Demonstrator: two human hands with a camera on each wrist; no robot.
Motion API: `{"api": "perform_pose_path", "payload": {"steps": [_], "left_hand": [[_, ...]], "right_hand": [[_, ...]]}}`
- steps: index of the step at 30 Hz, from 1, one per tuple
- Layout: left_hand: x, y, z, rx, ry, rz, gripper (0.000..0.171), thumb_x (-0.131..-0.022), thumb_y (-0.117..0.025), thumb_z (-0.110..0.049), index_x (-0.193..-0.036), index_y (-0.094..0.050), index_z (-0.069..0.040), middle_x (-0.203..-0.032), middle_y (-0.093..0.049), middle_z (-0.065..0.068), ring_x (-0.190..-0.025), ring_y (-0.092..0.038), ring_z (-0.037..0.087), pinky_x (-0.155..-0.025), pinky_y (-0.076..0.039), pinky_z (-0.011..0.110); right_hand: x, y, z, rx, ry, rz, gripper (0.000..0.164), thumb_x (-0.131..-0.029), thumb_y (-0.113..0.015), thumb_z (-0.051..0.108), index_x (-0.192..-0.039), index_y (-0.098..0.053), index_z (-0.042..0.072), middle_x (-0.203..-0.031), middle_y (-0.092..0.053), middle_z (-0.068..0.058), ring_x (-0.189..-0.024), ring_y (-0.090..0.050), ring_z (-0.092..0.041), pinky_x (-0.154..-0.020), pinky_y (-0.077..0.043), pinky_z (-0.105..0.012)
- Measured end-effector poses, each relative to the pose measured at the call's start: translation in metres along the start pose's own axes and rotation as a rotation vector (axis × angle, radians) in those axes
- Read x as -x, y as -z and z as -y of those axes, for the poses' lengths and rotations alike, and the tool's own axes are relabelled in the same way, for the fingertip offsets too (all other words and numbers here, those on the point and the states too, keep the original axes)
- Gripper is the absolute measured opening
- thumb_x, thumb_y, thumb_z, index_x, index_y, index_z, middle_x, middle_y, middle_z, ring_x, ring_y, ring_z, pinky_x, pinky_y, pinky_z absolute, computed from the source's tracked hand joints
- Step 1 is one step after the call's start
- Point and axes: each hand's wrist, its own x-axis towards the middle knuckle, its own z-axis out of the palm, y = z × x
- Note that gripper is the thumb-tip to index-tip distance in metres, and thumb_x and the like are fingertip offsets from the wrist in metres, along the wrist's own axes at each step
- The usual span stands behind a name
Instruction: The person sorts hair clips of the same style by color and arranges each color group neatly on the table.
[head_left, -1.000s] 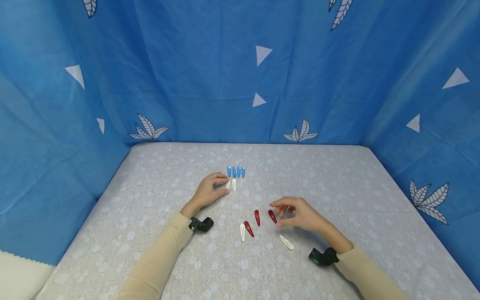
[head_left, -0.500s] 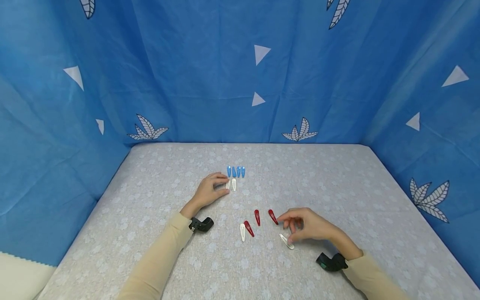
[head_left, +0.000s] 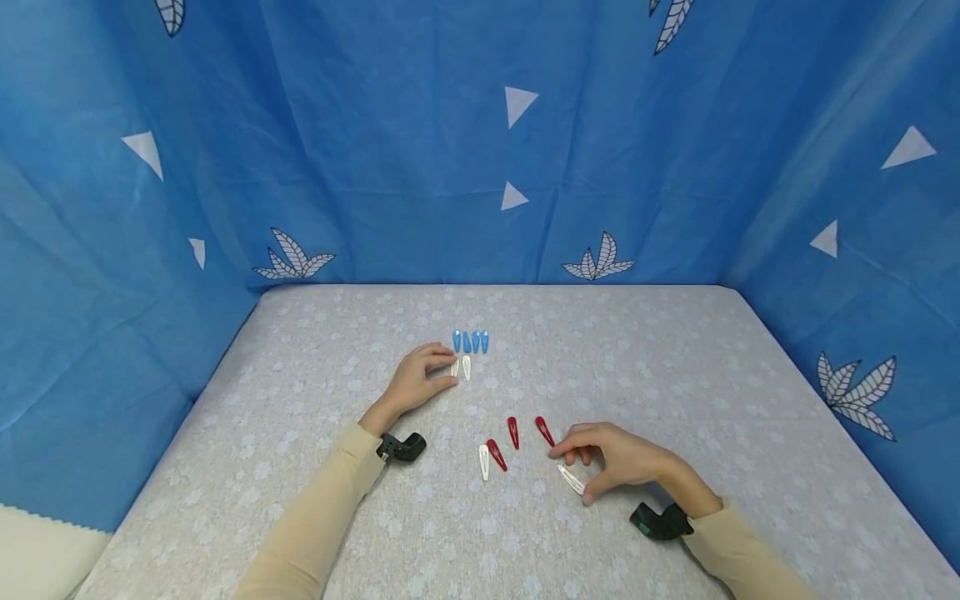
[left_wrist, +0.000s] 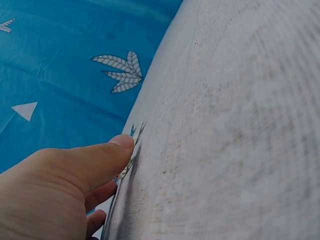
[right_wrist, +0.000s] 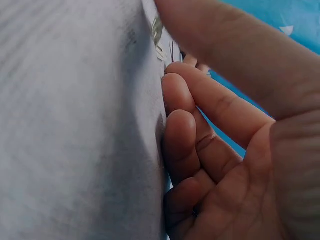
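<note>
Snap hair clips lie on the patterned cloth. In the head view my left hand (head_left: 412, 382) has its thumb and finger at the two ends of a white hair clip (head_left: 454, 367), pinching it beside another white clip (head_left: 467, 368). My right hand (head_left: 622, 454) is low over the cloth, thumb and forefinger spread around a slanted white clip (head_left: 571, 479); the thumb tip is at its lower end. Just beyond the right fingers lies a red clip (head_left: 544, 431). In the right wrist view the other fingers (right_wrist: 181, 131) curl close to the cloth.
Several blue clips (head_left: 476, 342) form a row behind the left hand. Between the hands lie two more red clips (head_left: 513, 432) and a white clip (head_left: 483, 462). A blue curtain (head_left: 420, 142) surrounds the cloth-covered table (head_left: 337, 317) at the back and sides.
My right hand has moved from the red clip down and rightward to the slanted white clip, its thumb reaching the lower end. The left hand has stayed in place.
</note>
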Motion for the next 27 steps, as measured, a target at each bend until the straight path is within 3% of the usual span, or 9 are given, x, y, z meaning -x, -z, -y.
{"api": "perform_pose_path", "payload": {"steps": [6,17,27], "left_hand": [[-0.0012,0.0001,-0.0012,-0.038,0.062,0.034,0.042,-0.083,-0.078,-0.02,-0.12,-0.069,-0.001,-0.13,-0.063,0.016,-0.134,-0.046,0.038,-0.114,-0.035,0.054],[-0.0015,0.0002,-0.0011,-0.031,0.083,0.037,0.042,-0.083,-0.078,-0.022,-0.119,-0.07,-0.001,-0.13,-0.063,0.015,-0.135,-0.046,0.037,-0.114,-0.034,0.054],[-0.0023,0.0001,-0.0007,-0.03,0.086,0.026,0.042,-0.082,-0.078,-0.022,-0.118,-0.07,-0.001,-0.129,-0.064,0.014,-0.134,-0.047,0.035,-0.115,-0.034,0.053]], "right_hand": [[-0.0006,-0.0007,-0.0007,0.001,0.001,-0.005,0.057,-0.073,-0.083,0.03,-0.122,-0.066,0.006,-0.093,-0.061,-0.004,-0.071,-0.047,-0.017,-0.064,-0.047,-0.02],[-0.0015,-0.004,-0.001,0.016,-0.003,-0.022,0.051,-0.071,-0.086,0.024,-0.117,-0.069,0.008,-0.092,-0.062,-0.006,-0.07,-0.05,-0.022,-0.062,-0.049,-0.022],[-0.003,-0.004,0.0057,0.01,-0.037,-0.027,0.053,-0.072,-0.084,0.031,-0.119,-0.069,0.011,-0.091,-0.063,-0.002,-0.071,-0.051,-0.019,-0.063,-0.049,-0.022]]}}
